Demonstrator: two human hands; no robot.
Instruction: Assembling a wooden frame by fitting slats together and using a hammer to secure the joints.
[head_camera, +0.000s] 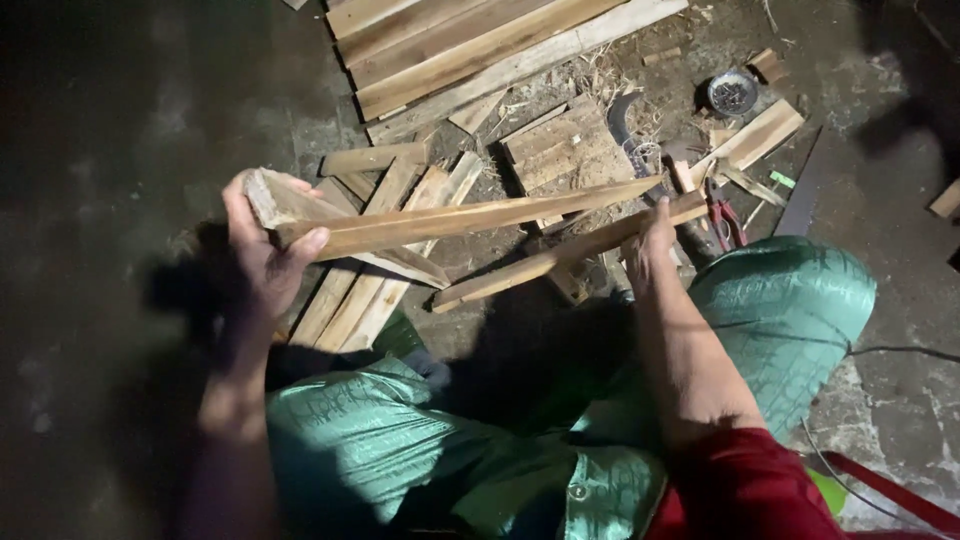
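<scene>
**Inspector:** Start with the largest items.

**Assistant:** A stack of long pale wooden planks (470, 45) lies at the top of the view on the dark concrete floor (110, 130), running from lower left to upper right. Below it, several loose pale slats (365, 290) lie scattered, with a small square slatted wooden panel (560, 145) near the middle.

**Inspector:** The pieces in hand?

**Assistant:** Two. A long tapered pale wooden strip (470, 215) is held above the floor, its long axis near horizontal, rising slightly to the right, narrow tip pointing right. A second long pale wooden batten (560, 255) runs below it, tilted more steeply, low end at left, high end at right.

**Inspector:** Grip?

**Assistant:** The left hand (262, 255) is clamped round the thick left end of the strip, thumb across its face, with a short wooden offcut (285, 200) pressed behind it. The right hand (650, 245) is closed on the batten near its right end, fingers wrapped over.

**Inspector:** Smaller items?

**Assistant:** A curved dark blade (622, 120), red-handled pliers (725, 220) and a small round metal tin (732, 92) lie at the upper right.
</scene>
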